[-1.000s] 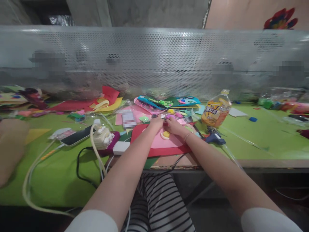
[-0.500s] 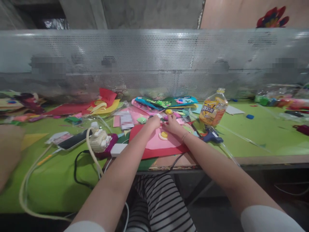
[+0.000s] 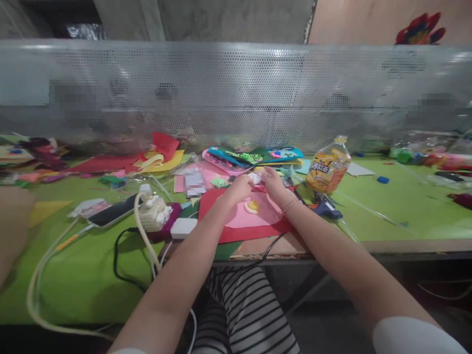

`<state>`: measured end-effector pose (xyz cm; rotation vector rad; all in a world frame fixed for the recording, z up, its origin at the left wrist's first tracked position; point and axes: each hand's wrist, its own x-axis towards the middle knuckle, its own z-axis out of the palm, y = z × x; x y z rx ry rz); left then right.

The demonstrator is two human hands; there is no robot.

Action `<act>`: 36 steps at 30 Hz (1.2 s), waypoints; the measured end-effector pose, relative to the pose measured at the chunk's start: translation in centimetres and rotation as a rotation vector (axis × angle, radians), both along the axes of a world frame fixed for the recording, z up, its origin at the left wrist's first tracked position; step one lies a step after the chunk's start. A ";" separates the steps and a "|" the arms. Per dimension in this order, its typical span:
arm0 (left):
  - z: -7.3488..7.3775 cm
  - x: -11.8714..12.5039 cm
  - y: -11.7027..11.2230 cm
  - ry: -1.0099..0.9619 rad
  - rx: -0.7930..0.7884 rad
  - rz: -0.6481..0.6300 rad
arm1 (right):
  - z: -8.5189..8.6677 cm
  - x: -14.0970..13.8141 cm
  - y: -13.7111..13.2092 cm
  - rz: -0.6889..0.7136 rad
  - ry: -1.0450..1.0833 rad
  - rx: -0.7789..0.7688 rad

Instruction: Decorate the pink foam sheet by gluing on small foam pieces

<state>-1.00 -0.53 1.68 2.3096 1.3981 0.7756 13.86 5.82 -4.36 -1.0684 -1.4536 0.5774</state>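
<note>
Both my hands are at the far edge of a pink sheet (image 3: 236,216), which lies on a larger red sheet (image 3: 206,209). A small white lump (image 3: 255,178), perhaps clay, is between them. My left hand (image 3: 241,187) is closed, its fingertips pinching the lump's left side. From the right, my right hand (image 3: 275,183) curls its fingers against the same lump; its fingertips are partly hidden. On the pink sheet, just nearer to me, is a yellow piece (image 3: 253,204) with a white curved strip (image 3: 250,211) round its lower left.
A drink bottle (image 3: 328,164) and a blue glue gun (image 3: 326,207) stand right of the sheets. To the left are a power strip (image 3: 158,216) with cables and a phone (image 3: 116,210). Decorated felt pieces (image 3: 254,156) lie behind, before a perforated metal screen (image 3: 236,98).
My hands have lifted slightly and drawn together around the white lump, which shows farther right. My right hand has moved right and curled its fingers. The sheets stay in place.
</note>
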 end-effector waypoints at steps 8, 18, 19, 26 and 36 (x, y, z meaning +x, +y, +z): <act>-0.7 0.0 0.7 -0.220 0.205 0.296 | 2.2 -1.3 -2.9 0.123 0.213 -0.063; -1.6 0.0 1.3 -0.343 0.071 0.278 | 2.4 -1.0 -3.3 0.147 0.035 0.023; -1.6 0.0 1.3 -0.323 0.084 0.282 | 2.4 -1.0 -3.4 0.133 0.000 0.036; -1.9 -0.2 1.3 -0.249 0.107 0.310 | 2.8 -1.0 -3.6 0.133 -0.059 0.104; -2.3 -0.3 1.7 -0.352 0.101 0.298 | 2.7 -1.1 -3.5 0.097 -0.142 0.177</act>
